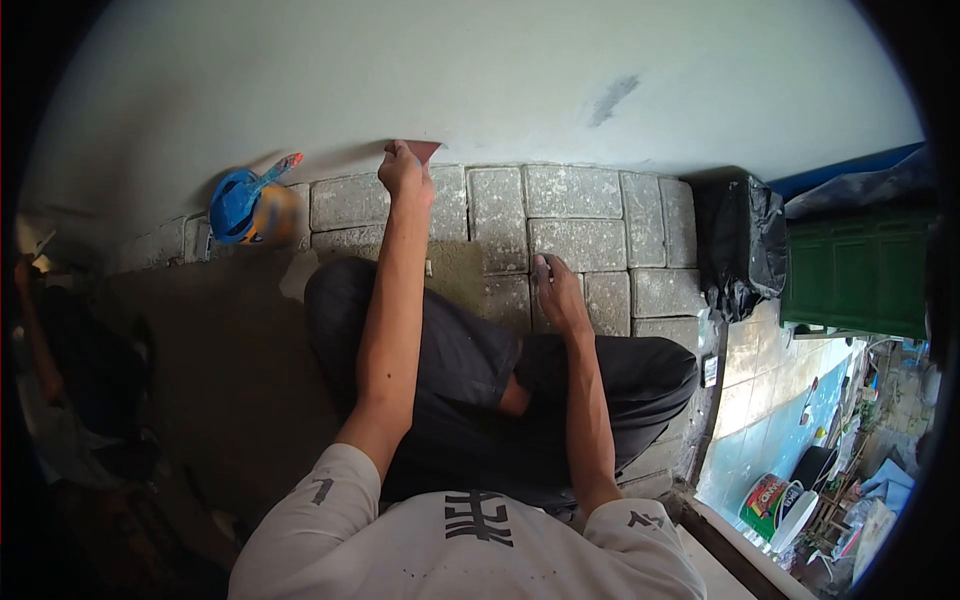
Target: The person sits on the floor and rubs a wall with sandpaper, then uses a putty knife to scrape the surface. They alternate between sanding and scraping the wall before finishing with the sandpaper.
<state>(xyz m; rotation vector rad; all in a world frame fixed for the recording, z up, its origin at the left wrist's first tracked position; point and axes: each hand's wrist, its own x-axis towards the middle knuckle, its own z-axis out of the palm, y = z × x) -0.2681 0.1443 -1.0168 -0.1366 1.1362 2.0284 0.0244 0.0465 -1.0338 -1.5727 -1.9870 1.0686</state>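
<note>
My left hand (404, 178) is closed on a reddish-brown sheet that looks like sandpaper (424, 150). The sheet's wide edge meets the pale wall (500, 90) just above the paving. Held lower and to the right, my right hand (562, 298) is over the grey paving blocks (575, 243), in front of my bent knee. Its fingers are loosely bent and a little apart, with grey on the tips, and I see nothing in them. A grey smear (614, 100) marks the wall, up and to the right of my left hand.
Left of my hands, a blue container (232, 208) holds a tool with an orange-red end (290, 162). A black plastic-wrapped bundle (742, 240) and a green cabinet (855, 275) stand at right. Another person (85, 370) is in shadow at far left. A paint bucket (770, 508) sits lower right.
</note>
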